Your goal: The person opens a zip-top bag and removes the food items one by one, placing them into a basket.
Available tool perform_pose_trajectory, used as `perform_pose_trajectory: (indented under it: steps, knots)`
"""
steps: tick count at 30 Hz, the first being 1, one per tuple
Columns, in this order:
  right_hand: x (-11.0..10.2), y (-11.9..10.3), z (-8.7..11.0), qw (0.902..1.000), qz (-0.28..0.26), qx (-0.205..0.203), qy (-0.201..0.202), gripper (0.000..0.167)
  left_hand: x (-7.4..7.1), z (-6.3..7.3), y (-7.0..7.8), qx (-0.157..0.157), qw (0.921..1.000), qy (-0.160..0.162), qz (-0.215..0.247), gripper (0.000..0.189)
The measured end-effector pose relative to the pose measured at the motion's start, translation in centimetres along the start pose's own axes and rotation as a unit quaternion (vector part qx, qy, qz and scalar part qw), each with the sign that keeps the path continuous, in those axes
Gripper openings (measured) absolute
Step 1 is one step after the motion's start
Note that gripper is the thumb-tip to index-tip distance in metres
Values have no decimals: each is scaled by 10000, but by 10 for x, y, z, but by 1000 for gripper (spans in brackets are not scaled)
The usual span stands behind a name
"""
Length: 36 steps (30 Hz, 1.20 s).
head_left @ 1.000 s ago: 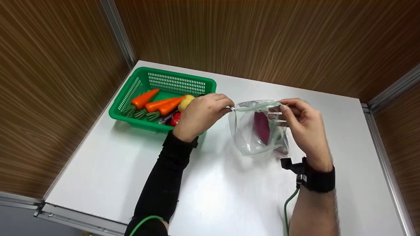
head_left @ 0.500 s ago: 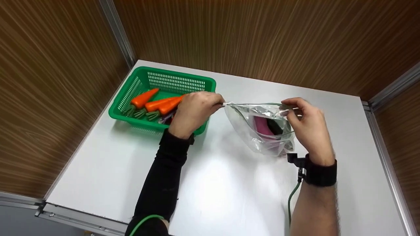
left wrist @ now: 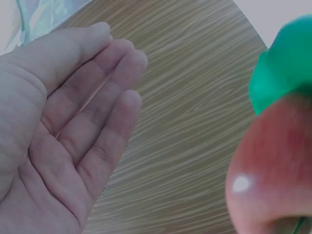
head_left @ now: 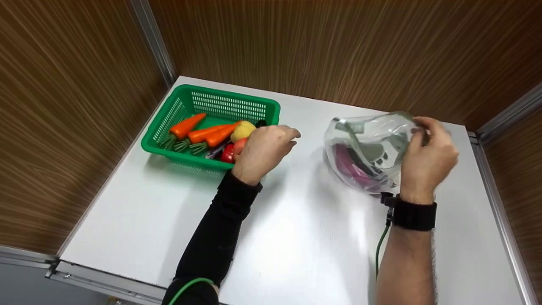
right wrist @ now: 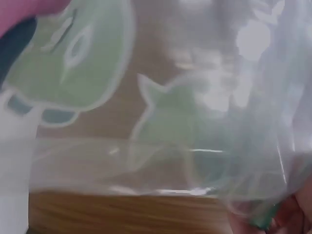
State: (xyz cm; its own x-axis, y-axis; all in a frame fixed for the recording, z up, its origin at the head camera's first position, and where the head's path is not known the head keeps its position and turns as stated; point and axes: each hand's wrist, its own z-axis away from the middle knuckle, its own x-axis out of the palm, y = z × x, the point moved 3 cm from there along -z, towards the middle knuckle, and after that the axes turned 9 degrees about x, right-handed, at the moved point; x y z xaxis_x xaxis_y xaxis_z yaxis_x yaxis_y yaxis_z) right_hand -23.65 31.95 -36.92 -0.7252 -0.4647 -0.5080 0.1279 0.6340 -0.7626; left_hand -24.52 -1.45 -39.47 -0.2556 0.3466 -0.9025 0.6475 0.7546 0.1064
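In the head view my right hand (head_left: 430,156) pinches the rim of a clear plastic bag (head_left: 385,127) between thumb and fingers. Its mouth gapes. Inside lie a purple-pink oblong thing (head_left: 349,169) and a dark elongated one. Green printed shapes on the bag (right wrist: 165,122) fill the right wrist view, with fingertips (right wrist: 287,217) at its lower right corner. My left hand (head_left: 264,148) hangs over the right end of a green basket (head_left: 228,95), holding nothing. Its fingers look loosely straight in the left wrist view, apart from a reddish round fruit (left wrist: 273,170).
The basket also holds several orange carrots (head_left: 186,126), a yellow round item (head_left: 243,132) and a shiny red item (head_left: 228,153). A wood-grain panel (head_left: 317,51) rises behind the white table (head_left: 288,237). A green cable (head_left: 381,245) hangs from the right wrist.
My left hand has let go of the bag's edge. My right hand has drawn the bag to the right, and the bag's mouth has swung wider.
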Motion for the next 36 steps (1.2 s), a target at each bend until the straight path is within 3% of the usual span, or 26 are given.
perform_pose_trajectory:
  steps: [4, 8, 10, 12, 15, 18, 20, 23, 27, 29, 31, 36]
  knots:
    - [-13, 8, -6, 9949, -586, 309, 762, 27, -6, 0, -2, -204, 9995, -39, 250, 23]
    - [-25, 12, -8, 9831, -1097, 177, 1453, 28, -8, 0, -2, -203, 9990, -63, 387, 23]
    - [-26, 11, -6, 9814, -1154, 76, 1531, 28, -10, -1, -2, -173, 9990, -61, 408, 23]
    - [-21, 5, -1, 9848, -1177, -73, 1277, 26, -12, 0, -2, -166, 9989, -48, 437, 24]
    - [-4, -7, 11, 9922, -1165, -375, 229, 22, -16, 2, -4, -240, 9987, -5, 460, 26]
    - [19, -18, 27, 9837, -1282, -632, -1088, 21, -19, 4, -6, -340, 9980, 57, 528, 28]
    - [28, -25, 36, 9756, -1264, -778, -1618, 21, -21, 5, -6, -326, 9978, 108, 560, 28]
    - [30, -32, 43, 9684, -1407, -864, -1869, 20, -23, 5, 0, 183, 9969, 406, 648, 22]
    - [21, -38, 46, 9613, -1792, -862, -1909, 19, -22, 0, 24, 1148, 9870, 594, 954, 16]
    - [18, -40, 46, 9575, -1933, -847, -1968, 18, -17, -6, 39, 1340, 9840, 264, 1146, 19]
    - [16, -42, 46, 9540, -2010, -829, -2064, 18, -9, -19, 52, 1337, 9834, -223, 1204, 21]
    - [15, -43, 45, 9549, -1842, -907, -2144, 19, 21, -71, 72, 1210, 9783, -1430, 889, 23]
